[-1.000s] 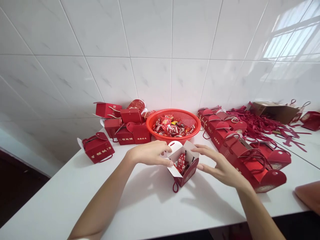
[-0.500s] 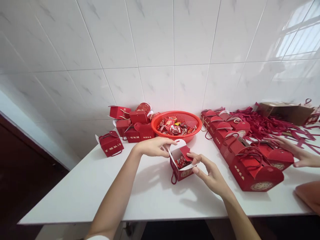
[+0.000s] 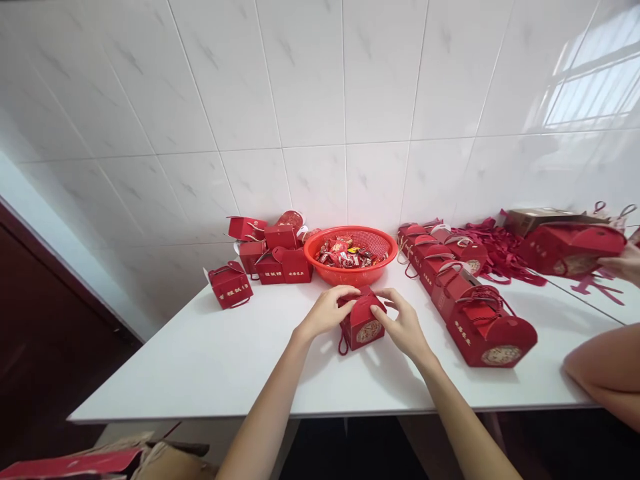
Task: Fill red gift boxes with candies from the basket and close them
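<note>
Between my hands a small red gift box (image 3: pixel 367 332) stands on the white table, its rounded flaps folded up together at the top. My left hand (image 3: pixel 330 311) grips the upper left side of the box, with fingers over the flaps. At the upper right my right hand (image 3: pixel 401 325) presses a flap between thumb and fingers. A dark red cord loop hangs at the left of the box. Right behind it sits a red plastic basket (image 3: pixel 350 275) with wrapped sweets (image 3: pixel 345 252).
Closed red boxes (image 3: pixel 493 333) form a row on the right. More boxes (image 3: pixel 285 265) are stacked at the back left, with one box (image 3: pixel 230 287) in front. A co-worker's hand (image 3: pixel 627 261) holds another box (image 3: pixel 570 248) near red ribbons (image 3: pixel 500 250) and a cardboard box (image 3: pixel 543 217).
The box between my hands was open with sweets showing; its flaps are now closed up. The co-worker has lifted a box from beside the row. The view has shifted slightly.
</note>
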`<action>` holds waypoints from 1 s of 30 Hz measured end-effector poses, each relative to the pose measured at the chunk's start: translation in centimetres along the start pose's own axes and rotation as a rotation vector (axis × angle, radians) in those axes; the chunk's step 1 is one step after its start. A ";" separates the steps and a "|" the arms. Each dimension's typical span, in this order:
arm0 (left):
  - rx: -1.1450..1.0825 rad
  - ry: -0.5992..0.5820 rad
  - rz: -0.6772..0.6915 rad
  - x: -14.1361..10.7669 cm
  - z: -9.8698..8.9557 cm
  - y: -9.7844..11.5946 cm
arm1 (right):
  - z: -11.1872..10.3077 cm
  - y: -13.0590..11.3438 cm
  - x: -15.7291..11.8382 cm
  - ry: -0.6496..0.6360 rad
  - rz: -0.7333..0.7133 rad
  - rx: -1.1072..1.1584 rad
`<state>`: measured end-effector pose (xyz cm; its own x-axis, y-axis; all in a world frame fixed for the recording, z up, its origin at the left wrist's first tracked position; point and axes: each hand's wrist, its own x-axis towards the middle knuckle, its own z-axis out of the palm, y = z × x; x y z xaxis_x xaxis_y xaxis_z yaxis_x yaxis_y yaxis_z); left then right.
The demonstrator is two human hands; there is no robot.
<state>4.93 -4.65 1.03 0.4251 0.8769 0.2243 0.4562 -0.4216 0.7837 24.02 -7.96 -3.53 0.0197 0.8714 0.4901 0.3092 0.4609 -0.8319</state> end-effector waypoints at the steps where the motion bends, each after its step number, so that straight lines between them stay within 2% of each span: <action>1: -0.013 0.000 -0.015 -0.1 0.2 -0.2 | 0.0 0.2 0.2 0.007 0.016 -0.022; 3: -0.053 0.002 -0.054 -0.4 0.3 -0.4 | 0.0 0.4 0.6 -0.016 0.050 -0.049; 7: -0.112 0.002 -0.098 -0.8 0.3 -0.7 | -0.4 0.5 2.0 -0.142 0.138 0.006; 14: -0.017 -0.032 -0.081 -1.0 -0.4 -1.0 | -0.9 0.6 5.1 -0.316 0.344 0.077; 19: 0.096 -0.025 -0.128 -1.6 -1.3 -0.2 | -1.1 0.7 5.1 -0.257 0.342 0.136; 22: 0.001 -0.060 -0.147 -1.5 -1.4 0.0 | -1.5 -0.2 5.0 -0.211 0.335 0.219; 25: -0.155 -0.066 -0.256 -1.2 -1.1 0.0 | -2.0 -1.9 5.4 -0.194 0.327 0.349; 28: -0.206 0.028 -0.271 -0.8 -1.4 0.7 | -2.5 -3.7 5.9 -0.175 0.329 0.487; 30: -0.215 0.118 -0.247 -0.5 -2.3 1.8 | -2.9 -4.8 6.4 -0.190 0.321 0.501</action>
<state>3.69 -5.32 3.65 0.2232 0.9724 0.0683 0.3532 -0.1459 0.9241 25.38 -5.07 4.33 -0.1465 0.9730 0.1785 -0.1689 0.1531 -0.9737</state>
